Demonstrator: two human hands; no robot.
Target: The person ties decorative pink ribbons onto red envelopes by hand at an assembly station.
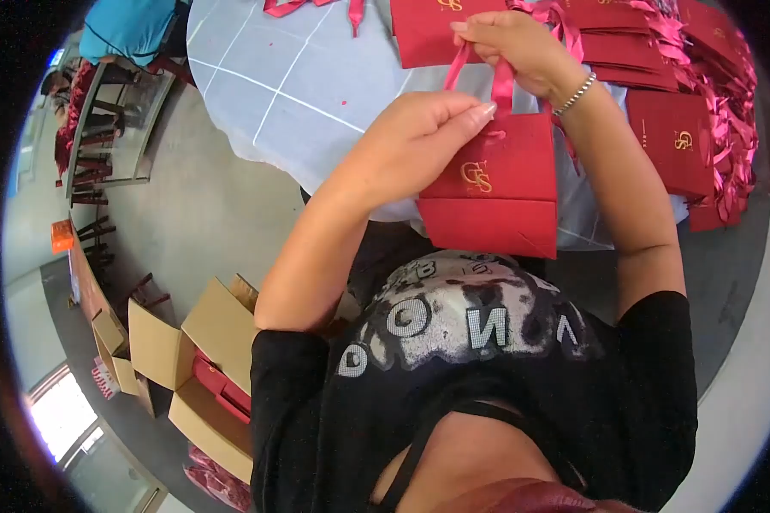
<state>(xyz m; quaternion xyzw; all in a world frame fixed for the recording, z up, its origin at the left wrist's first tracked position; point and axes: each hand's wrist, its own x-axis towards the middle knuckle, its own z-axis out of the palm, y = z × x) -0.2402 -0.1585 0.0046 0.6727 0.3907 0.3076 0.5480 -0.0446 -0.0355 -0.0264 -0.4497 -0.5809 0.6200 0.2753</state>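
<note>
A red paper gift bag [492, 171] with a gold logo lies tilted at the table's near edge, close to my body. My left hand [419, 141] is closed at the bag's upper edge, thumb pressed near the base of the ribbon; its other fingertips are partly hidden. Above it, my right hand [522, 51], with a beaded bracelet at the wrist, pinches the pink satin ribbon handle [503, 84], which rises in a loop from the bag.
Stacked red bags with pink ribbons [667, 141] cover the table's right side. Loose ribbon [355, 17] lies at the far edge of the white-lined tablecloth [274, 85]. An open cardboard box [167, 342] holding red items stands lower left. A person in blue [128, 30] is at the upper left.
</note>
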